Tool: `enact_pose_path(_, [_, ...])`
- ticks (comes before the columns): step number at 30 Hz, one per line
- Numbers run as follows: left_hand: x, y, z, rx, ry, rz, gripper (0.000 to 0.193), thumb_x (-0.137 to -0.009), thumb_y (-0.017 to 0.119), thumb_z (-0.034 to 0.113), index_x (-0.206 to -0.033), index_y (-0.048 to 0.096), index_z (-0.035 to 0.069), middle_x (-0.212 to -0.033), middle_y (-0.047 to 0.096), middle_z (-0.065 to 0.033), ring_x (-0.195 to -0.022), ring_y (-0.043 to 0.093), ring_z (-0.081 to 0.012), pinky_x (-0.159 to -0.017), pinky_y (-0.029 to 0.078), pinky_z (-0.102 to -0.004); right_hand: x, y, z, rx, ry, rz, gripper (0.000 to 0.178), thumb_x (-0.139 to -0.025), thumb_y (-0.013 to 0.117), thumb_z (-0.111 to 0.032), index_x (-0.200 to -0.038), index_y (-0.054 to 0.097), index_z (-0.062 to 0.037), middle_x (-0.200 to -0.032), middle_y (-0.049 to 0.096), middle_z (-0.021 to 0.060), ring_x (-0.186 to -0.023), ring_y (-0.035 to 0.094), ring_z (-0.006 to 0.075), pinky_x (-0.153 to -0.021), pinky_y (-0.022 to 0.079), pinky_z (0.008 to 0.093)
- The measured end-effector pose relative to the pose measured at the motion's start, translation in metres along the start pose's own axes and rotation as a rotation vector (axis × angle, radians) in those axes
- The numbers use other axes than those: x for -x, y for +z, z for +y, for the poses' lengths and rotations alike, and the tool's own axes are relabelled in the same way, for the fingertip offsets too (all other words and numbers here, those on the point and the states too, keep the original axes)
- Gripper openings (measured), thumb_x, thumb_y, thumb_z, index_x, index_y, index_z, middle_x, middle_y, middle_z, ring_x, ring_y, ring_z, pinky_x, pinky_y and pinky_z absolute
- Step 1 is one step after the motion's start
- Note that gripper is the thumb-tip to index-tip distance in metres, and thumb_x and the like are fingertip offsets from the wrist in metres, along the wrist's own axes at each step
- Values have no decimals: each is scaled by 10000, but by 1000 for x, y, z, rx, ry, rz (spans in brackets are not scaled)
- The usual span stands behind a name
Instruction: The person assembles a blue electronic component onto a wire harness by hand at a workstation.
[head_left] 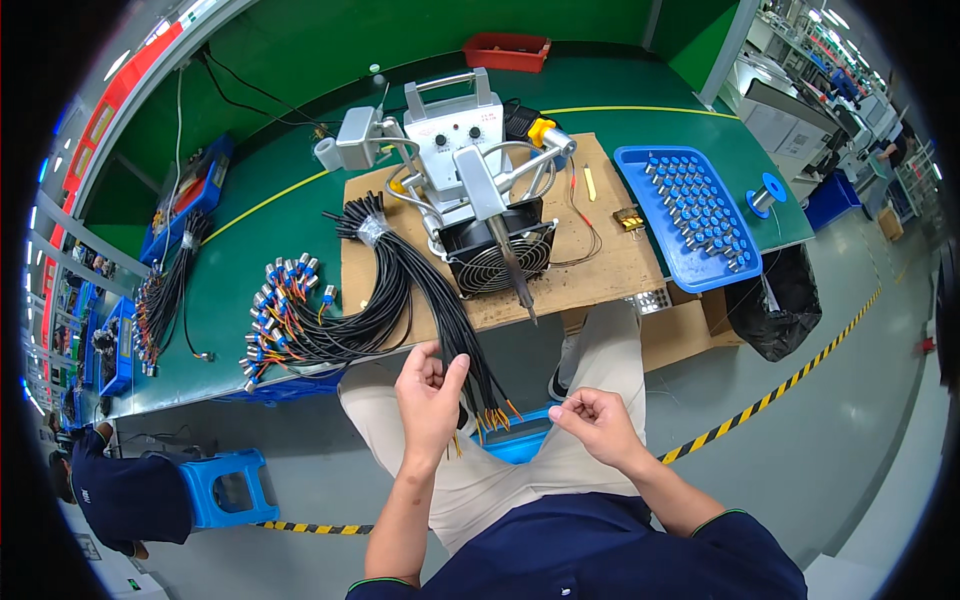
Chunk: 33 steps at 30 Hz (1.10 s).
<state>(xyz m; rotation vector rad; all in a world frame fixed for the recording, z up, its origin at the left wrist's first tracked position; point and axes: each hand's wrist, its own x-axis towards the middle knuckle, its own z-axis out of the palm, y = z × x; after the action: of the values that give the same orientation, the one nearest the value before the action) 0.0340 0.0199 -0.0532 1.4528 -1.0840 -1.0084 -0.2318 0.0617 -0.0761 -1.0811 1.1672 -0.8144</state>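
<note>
My left hand [430, 400] is beside the loose ends of a bundle of black cables [440, 300], its thumb apart from the curled fingers and nothing visible between them. The bare orange wire tips [495, 418] hang over the table edge above my lap. To the right, my right hand [600, 425] is closed in a pinch, with a faint strand of solder wire at the fingers. Between and beyond the hands, a soldering iron [512, 265] points down from a clamp on the white soldering station [455, 140]. Metal connectors with blue parts [285, 310] cap the cables' other ends.
A blue tray [625, 165] of connectors and a blue wire spool [767, 195] are at the right. A round fan [505, 265] stands behind the iron on a cardboard sheet [620, 250]. More cables [165, 300] lie left. A co-worker [130, 495] is near a blue stool [235, 490].
</note>
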Motion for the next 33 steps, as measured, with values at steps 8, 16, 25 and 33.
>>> enact_pose_path(8, [-5, -9, -3, -501, 559, 271, 197, -1019, 676, 33, -1174, 720, -80, -777, 669, -76, -633, 596, -134, -601, 504, -341, -3, 2, 1, 4, 9, -1, 222, -1016, 794, -182, -906, 697, -16, -750, 607, -76, -663, 480, -16, -597, 376, 193])
enact_pose_path(16, [2, -9, 17, 611, -361, -106, 338, -1143, 574, 304, -1210, 679, -11, -863, 661, -40, -657, 574, -119, -544, 439, -264, 1, -2, 8, -9, -45, 13, 229, -1008, 813, -219, -906, 736, -29, -785, 679, -47, -721, 569, 11, -645, 467, 222])
enact_pose_path(25, [-4, -21, -5, 489, -419, -94, 134, -1087, 644, 146, -1183, 678, 60, -964, 700, -30, -685, 612, -99, -536, 469, -230, 4, 1, -4, 109, -43, -11, 353, -1008, 813, -338, -868, 694, -36, -735, 633, -46, -673, 518, 17, -599, 440, 245])
enact_pose_path(33, [-7, -34, 14, 1140, -729, -405, 185, -1123, 585, 151, -1253, 595, 19, -1053, 617, -91, -845, 542, -185, -728, 468, -320, 8, -1, 1, 118, -118, 31, 438, -986, 803, -398, -783, 665, -36, -644, 595, -10, -598, 507, 75, -551, 420, 292])
